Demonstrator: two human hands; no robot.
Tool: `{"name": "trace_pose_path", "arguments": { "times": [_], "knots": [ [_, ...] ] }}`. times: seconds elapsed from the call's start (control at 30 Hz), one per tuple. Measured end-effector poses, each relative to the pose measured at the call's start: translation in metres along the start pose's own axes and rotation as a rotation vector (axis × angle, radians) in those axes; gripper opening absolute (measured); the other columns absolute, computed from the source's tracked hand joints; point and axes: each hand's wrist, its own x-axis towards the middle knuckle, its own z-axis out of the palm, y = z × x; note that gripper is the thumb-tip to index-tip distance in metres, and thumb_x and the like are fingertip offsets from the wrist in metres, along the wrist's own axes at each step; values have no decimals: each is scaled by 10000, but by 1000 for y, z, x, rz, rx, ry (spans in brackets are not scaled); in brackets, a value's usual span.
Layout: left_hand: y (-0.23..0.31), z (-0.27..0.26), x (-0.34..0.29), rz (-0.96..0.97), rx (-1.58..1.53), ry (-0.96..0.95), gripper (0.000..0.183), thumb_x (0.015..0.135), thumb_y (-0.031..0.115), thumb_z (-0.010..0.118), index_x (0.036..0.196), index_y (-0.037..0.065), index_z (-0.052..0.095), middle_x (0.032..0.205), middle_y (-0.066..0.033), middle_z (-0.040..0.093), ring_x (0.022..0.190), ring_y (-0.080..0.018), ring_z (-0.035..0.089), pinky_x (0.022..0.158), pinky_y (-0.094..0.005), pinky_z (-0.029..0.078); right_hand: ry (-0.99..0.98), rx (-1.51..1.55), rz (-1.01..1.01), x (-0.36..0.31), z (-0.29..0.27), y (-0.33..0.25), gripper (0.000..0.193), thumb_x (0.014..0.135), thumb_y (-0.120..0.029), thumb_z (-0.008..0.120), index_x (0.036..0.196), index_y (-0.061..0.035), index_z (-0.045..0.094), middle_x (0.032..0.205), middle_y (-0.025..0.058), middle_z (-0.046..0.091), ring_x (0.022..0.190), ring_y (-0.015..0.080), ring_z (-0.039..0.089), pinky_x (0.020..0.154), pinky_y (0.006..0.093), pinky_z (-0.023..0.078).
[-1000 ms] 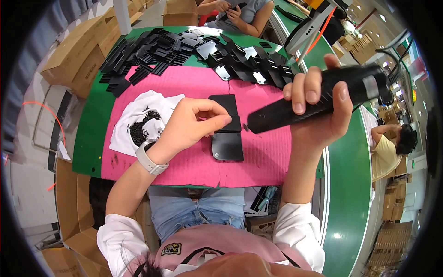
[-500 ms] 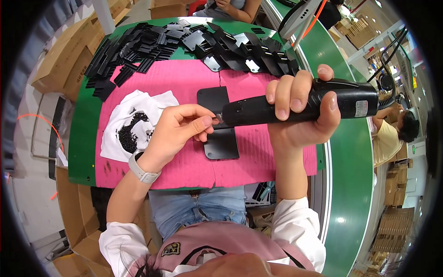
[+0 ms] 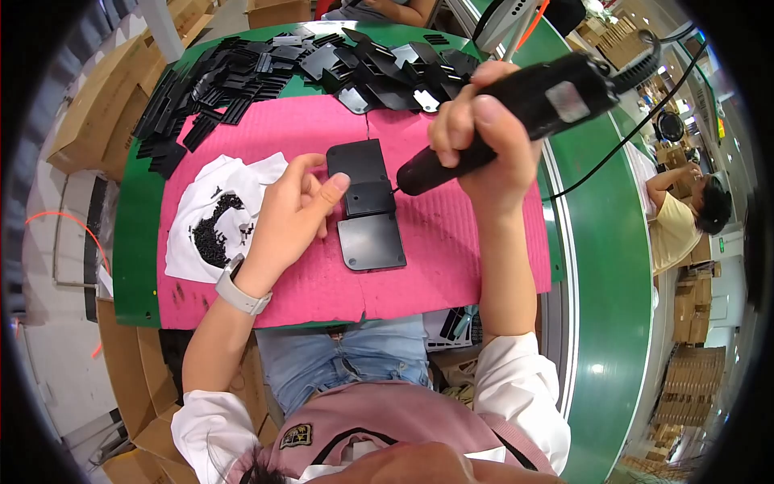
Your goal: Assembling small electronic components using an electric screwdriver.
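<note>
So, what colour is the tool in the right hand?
The tool is black with a pale label, clearest in head view.

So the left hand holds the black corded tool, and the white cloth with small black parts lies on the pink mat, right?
No: the head view shows the black corded tool in the right hand, not the left hand. The white cloth with small black parts does lie on the pink mat.

Between our left hand [image 3: 292,216] and right hand [image 3: 506,175] we have plates [image 3: 371,242] on a mat [image 3: 455,274]; left of both, screws [image 3: 210,242] on cloth [image 3: 181,246]; beyond both, piled pieces [image 3: 230,74].
</note>
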Motion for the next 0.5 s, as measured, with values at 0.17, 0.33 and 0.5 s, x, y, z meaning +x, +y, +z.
{"name": "trace_pose_path", "arguments": {
  "times": [0.17,0.33,0.5],
  "knots": [
    [-6,6,-1,-40,76,-63,535,918,320,588,1202,-111,445,602,-75,577,418,-120,535,415,-260,407,98,42,47,3,9,5,230,764,-64,674,922,36,540,551,69,533,420,152,522,415,266,416],
    [-6,10,4,-66,101,-126,492,925,246,565,1224,-111,406,614,-96,605,397,-138,540,399,-265,404,35,-187,80,2,14,2,241,791,-100,580,974,13,472,548,83,455,406,163,425,408,291,376],
    [-4,11,7,-156,-65,-136,432,909,169,582,1186,-93,380,634,-99,612,394,-142,538,384,-257,397,-9,-165,139,3,19,6,223,759,-40,611,921,9,465,557,86,476,410,163,444,409,286,381]
  ]
}}
